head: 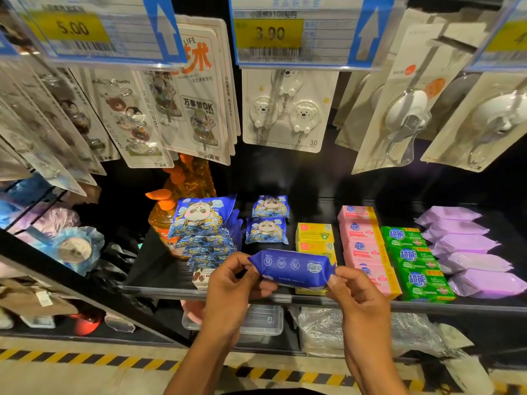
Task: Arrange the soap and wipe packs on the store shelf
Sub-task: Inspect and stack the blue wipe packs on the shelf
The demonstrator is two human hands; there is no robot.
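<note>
Blue pack (pixel 291 270): held level above the front edge of the shelf (pixel 159 269), its white icons facing up.
Left hand (pixel 231 283): fingers curled, pinching the pack's 9 o'clock end.
Right hand (pixel 356 295): thumb and fingers pinching the 3 o'clock end.
Panda packs (pixel 199 223): a leaning stack at 10 o'clock from the blue pack, with two smaller ones (pixel 269 220) lying flat at 12 o'clock.
Yellow boxes (pixel 313 233): at 1 o'clock, just behind the pack and partly hidden by it.
Pink soaps (pixel 362 246): a front-to-back row at 2 o'clock.
Green soaps (pixel 413 260): a row beside the pink, on its 3 o'clock side.
Purple packs (pixel 464 246): a row at the shelf's 3 o'clock end.
Orange bottles (pixel 188 181): at 11 o'clock, behind the panda stack.
Hook cards (pixel 288 109): hanging at 12 o'clock, under the price tags (pixel 269 32).
</note>
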